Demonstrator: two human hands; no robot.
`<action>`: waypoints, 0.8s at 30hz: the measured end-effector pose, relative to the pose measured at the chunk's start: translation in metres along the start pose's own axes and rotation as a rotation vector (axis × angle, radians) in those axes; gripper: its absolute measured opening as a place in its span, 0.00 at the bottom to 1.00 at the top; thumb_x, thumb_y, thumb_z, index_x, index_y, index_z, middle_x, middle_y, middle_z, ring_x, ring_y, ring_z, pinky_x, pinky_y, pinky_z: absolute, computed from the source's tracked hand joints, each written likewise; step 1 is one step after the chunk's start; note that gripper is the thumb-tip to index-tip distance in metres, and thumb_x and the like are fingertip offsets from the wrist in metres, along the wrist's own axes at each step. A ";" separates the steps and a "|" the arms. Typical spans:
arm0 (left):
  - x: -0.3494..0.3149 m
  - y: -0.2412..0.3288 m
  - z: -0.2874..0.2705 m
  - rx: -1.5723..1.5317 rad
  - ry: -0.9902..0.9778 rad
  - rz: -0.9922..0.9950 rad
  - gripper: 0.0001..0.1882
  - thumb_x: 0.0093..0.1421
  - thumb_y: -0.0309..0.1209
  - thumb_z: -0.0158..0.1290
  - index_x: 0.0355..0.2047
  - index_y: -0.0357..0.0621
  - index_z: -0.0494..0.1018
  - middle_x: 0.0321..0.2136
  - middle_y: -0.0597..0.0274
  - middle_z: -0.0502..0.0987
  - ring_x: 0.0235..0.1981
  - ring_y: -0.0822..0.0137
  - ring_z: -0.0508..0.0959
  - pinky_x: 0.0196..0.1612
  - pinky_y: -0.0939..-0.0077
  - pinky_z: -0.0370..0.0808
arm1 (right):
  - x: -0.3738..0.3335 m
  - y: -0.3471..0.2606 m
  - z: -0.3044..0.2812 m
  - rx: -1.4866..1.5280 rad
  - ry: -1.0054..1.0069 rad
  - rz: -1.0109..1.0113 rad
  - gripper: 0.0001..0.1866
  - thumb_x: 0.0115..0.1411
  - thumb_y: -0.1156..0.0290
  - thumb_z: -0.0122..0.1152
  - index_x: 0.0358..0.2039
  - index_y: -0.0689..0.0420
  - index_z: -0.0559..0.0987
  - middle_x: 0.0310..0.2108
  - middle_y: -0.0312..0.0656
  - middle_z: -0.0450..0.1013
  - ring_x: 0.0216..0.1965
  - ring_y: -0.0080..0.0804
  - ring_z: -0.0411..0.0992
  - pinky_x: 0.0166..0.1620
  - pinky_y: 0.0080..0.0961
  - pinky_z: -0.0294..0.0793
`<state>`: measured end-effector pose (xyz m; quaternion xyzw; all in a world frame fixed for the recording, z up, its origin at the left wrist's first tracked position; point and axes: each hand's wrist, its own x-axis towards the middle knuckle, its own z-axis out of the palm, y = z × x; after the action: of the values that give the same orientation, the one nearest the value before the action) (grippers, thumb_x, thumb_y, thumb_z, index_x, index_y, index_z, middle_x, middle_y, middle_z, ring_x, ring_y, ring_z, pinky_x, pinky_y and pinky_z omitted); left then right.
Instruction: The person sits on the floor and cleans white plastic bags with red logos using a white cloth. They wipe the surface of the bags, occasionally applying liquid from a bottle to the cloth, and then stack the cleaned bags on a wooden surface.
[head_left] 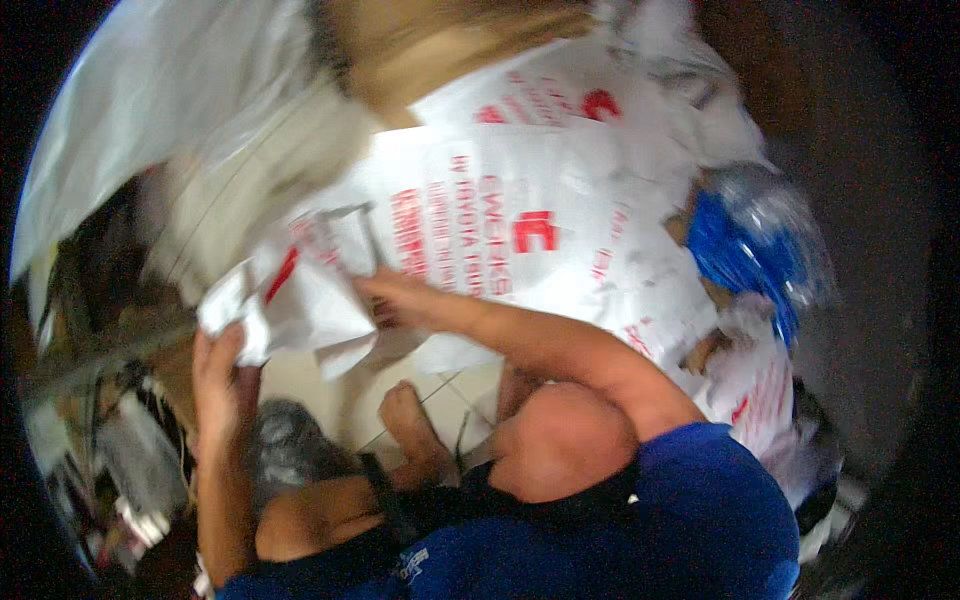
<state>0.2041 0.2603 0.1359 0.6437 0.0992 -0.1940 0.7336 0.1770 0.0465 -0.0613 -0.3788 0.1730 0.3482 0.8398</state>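
Observation:
My left hand (218,365) grips the crumpled edge of a white plastic piece with red print (322,305), fingers closed on it. My right hand (398,297) is closed at the other side of that piece, beside a thin grey, angled strip (368,240). Blur hides whether its fingers hold the strip, the white plastic or both. Behind and to the right, a large white sheet with red print (580,190) lies spread out and partly covers another printed one (540,100).
A clear bag with blue contents (740,245) lies at the right. Brown material (440,55) and whitish sheeting (190,90) are at the far side. A dark plastic bag (290,445) sits by my leg on the tiled floor (445,400). Clutter fills the lower left.

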 end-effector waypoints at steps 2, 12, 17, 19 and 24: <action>-0.016 0.003 -0.007 -0.056 -0.007 -0.001 0.25 0.60 0.28 0.48 0.58 0.37 0.58 0.52 0.53 0.68 0.52 0.60 0.71 0.57 0.64 0.67 | -0.005 0.009 0.026 0.127 -0.019 -0.040 0.16 0.62 0.56 0.53 0.42 0.55 0.73 0.35 0.33 0.71 0.35 0.21 0.67 0.37 0.20 0.69; 0.009 0.021 -0.022 -0.058 0.165 0.173 0.25 0.59 0.30 0.51 0.56 0.38 0.60 0.49 0.54 0.70 0.50 0.63 0.72 0.53 0.67 0.71 | -0.095 -0.098 -0.029 -0.192 0.365 -0.745 0.14 0.63 0.69 0.51 0.49 0.58 0.72 0.39 0.36 0.75 0.37 0.21 0.73 0.41 0.22 0.74; 0.040 0.043 -0.011 0.039 0.151 0.208 0.25 0.60 0.34 0.50 0.57 0.41 0.62 0.53 0.58 0.68 0.53 0.63 0.69 0.54 0.65 0.67 | -0.225 -0.193 -0.074 -0.058 0.596 -0.999 0.17 0.61 0.68 0.54 0.50 0.58 0.71 0.41 0.40 0.75 0.39 0.29 0.75 0.44 0.24 0.76; 0.054 0.048 0.034 0.131 0.074 0.255 0.25 0.60 0.32 0.51 0.56 0.38 0.62 0.54 0.56 0.66 0.54 0.60 0.69 0.56 0.63 0.68 | -0.254 -0.220 -0.113 -0.249 0.799 -1.190 0.20 0.60 0.67 0.54 0.52 0.58 0.70 0.44 0.43 0.74 0.41 0.32 0.75 0.46 0.27 0.75; 0.106 0.026 0.149 0.086 -0.274 0.166 0.22 0.60 0.30 0.52 0.49 0.27 0.61 0.47 0.48 0.70 0.47 0.59 0.75 0.53 0.63 0.74 | -0.390 -0.244 -0.165 -0.460 1.104 -1.122 0.22 0.60 0.64 0.54 0.55 0.56 0.70 0.45 0.42 0.73 0.43 0.32 0.74 0.45 0.28 0.75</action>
<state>0.2948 0.0995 0.1404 0.6479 -0.0638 -0.2226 0.7256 0.0749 -0.3702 0.1731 -0.6885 0.2706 -0.3336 0.5844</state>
